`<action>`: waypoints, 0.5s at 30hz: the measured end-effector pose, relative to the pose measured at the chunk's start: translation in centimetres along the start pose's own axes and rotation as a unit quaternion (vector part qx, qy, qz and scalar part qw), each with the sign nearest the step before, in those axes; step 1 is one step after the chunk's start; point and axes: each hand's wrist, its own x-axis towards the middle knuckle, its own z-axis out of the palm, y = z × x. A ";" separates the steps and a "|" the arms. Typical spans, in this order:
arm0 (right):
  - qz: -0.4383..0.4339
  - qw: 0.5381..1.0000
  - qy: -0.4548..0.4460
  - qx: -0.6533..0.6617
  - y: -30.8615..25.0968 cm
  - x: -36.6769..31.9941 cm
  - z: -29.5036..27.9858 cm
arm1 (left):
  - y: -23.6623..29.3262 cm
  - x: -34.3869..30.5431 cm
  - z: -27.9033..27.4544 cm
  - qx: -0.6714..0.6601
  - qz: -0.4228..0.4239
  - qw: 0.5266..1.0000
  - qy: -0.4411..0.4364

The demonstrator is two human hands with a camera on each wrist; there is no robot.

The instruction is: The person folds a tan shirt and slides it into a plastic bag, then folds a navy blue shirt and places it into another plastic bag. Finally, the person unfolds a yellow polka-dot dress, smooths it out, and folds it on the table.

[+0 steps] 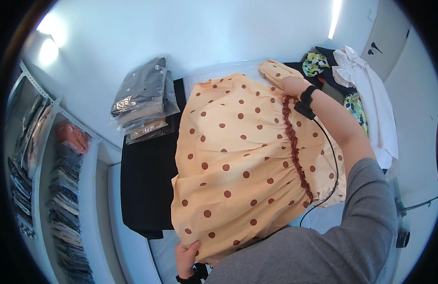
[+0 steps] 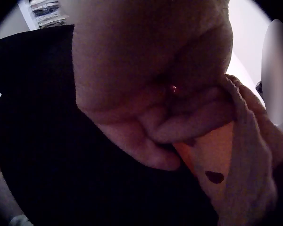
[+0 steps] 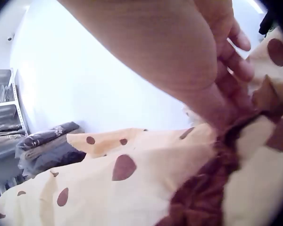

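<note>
A cream dress with brown dots (image 1: pixel 233 142) lies spread out, its ruffled brown band (image 1: pixel 294 146) running down the right part. My left hand (image 1: pixel 185 258) pinches the hem at the near left corner; in the left wrist view the fingers of that hand (image 2: pixel 165 113) curl against the dotted cloth (image 2: pixel 217 155). At the far end of the band, beside a sleeve (image 1: pixel 275 72), is my right hand (image 1: pixel 294 86). The right wrist view shows my right hand (image 3: pixel 226 80) pinching cloth by the brown band (image 3: pixel 203 188), its other fingers loosely bent.
Bagged folded clothes (image 1: pixel 140 94) stand at the back left on a black cloth (image 1: pixel 145 189). White (image 1: pixel 370 104) and green patterned garments (image 1: pixel 316 64) lie at the right. Shelves of bagged clothes (image 1: pixel 65 208) are on the left. A cable (image 1: pixel 333 156) hangs from the right wrist over the dress.
</note>
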 end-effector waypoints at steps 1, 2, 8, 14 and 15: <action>0.042 0.998 0.046 -0.014 -0.3 0.5 0.3 | 0.2 0.0 0.2 -0.004 -0.001 1.000 -0.003; 0.062 0.993 0.100 0.021 -1.1 1.4 0.6 | -0.1 0.1 0.2 -0.002 0.004 1.000 0.000; -0.055 0.957 -0.008 0.284 -10.7 6.8 -3.7 | -0.1 0.2 -0.3 0.017 -0.026 0.999 -0.037; -0.046 0.980 -0.008 0.192 -14.7 16.8 0.5 | -0.2 -0.2 0.0 0.025 -0.035 0.999 -0.006; -0.054 0.997 0.024 0.043 -14.2 20.8 2.8 | -0.4 -0.2 0.0 0.013 -0.043 0.999 -0.003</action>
